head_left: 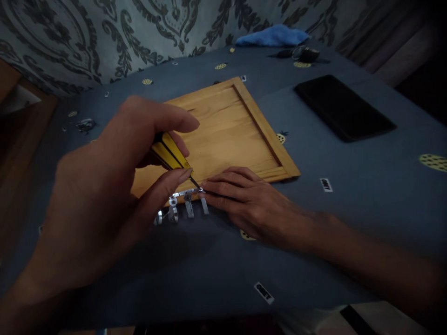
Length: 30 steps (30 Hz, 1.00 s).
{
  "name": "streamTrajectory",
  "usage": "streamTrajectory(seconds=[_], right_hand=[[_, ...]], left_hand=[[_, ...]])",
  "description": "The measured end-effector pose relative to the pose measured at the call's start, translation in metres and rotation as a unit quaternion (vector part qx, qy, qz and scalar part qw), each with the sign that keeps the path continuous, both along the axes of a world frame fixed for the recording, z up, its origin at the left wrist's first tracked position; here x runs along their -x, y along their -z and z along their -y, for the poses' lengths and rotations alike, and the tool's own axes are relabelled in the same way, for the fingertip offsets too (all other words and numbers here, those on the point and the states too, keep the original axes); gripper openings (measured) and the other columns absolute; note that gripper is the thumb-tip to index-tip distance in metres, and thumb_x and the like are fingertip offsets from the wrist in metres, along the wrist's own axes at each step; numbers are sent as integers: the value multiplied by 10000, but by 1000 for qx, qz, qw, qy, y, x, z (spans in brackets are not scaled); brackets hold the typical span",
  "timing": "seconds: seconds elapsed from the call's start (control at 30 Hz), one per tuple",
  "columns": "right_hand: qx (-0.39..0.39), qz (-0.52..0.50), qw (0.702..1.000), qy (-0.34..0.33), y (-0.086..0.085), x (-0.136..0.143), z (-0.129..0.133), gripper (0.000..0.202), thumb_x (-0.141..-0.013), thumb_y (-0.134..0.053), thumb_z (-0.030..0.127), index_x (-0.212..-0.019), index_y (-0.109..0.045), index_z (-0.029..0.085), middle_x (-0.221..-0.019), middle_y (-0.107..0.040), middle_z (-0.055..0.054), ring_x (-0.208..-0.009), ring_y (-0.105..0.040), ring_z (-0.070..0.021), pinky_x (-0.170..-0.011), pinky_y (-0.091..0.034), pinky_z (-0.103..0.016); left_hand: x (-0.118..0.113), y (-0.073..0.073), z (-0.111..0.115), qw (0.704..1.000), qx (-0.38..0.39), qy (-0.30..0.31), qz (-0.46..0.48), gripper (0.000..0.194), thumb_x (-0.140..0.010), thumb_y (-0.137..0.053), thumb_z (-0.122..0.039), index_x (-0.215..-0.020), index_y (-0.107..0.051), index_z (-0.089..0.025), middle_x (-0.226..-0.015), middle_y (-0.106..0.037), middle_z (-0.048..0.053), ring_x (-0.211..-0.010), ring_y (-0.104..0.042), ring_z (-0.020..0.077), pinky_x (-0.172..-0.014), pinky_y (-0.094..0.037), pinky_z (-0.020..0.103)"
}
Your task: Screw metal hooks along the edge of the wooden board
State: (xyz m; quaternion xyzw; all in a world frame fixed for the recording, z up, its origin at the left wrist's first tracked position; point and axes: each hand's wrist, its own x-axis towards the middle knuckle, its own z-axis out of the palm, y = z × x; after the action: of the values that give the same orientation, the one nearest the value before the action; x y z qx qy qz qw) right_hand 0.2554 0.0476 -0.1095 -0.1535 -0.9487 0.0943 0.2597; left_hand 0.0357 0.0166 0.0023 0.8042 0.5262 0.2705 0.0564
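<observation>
My left hand (115,181) is wrapped round a yellow and black screwdriver (170,151), thumb against the lower end of its handle. The screwdriver's tip meets a small screw at the right end of a shiny metal hook rail (184,192). That rail lies along the near edge of a framed wooden panel (213,135), its several hooks hanging past the edge. My right hand (244,197) rests at the same edge, fingers close together, fingertips pressed on the rail's right end beside the screw. Its thumb is hidden.
A blue patterned cloth covers the table (300,279). A black phone-like slab (344,107) lies at the right. Farther back are a blue cloth (274,36) and a dark object (305,53). Small metal pieces (84,124) lie at the left, near a wooden box (21,125).
</observation>
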Motion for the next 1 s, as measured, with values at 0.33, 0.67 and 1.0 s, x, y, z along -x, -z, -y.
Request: streamTrajectory(seconds=[0.33,0.67,1.0], right_hand=[[-7,-3,1000,-1,-1,1,0,344,-1000,-389,127,-1246,-626,84,-1279,-677,-93,-1163,-578,-241,-1040,-448,-425],[1,1,1000,1,-1,1,0,332,-1005,-409,128,-1258,-623,114,-1277,-679,-91,-1171,-582,-250,-1029,-458,-440],[0,-5,1000,-3,2,1,-1,344,-1003,-411,143,-1279,-615,122,-1291,-670,-105,-1185,-571,-254,-1021,-454,-456]], left_hand=[[2,-4,4,1000,12,20,-11,337,-888,-622,-264,-1219,-576,-308,-1125,-639,-10,-1011,-638,232,-794,-517,360],[2,3,4,996,-46,62,-53,319,-909,-649,-290,-1214,-557,-274,-1117,-622,-19,-1092,-609,186,-728,-514,259],[3,6,6,994,-67,59,-64,360,-926,-623,-258,-1270,-523,-297,-1178,-629,-59,-1027,-653,123,-826,-543,221]])
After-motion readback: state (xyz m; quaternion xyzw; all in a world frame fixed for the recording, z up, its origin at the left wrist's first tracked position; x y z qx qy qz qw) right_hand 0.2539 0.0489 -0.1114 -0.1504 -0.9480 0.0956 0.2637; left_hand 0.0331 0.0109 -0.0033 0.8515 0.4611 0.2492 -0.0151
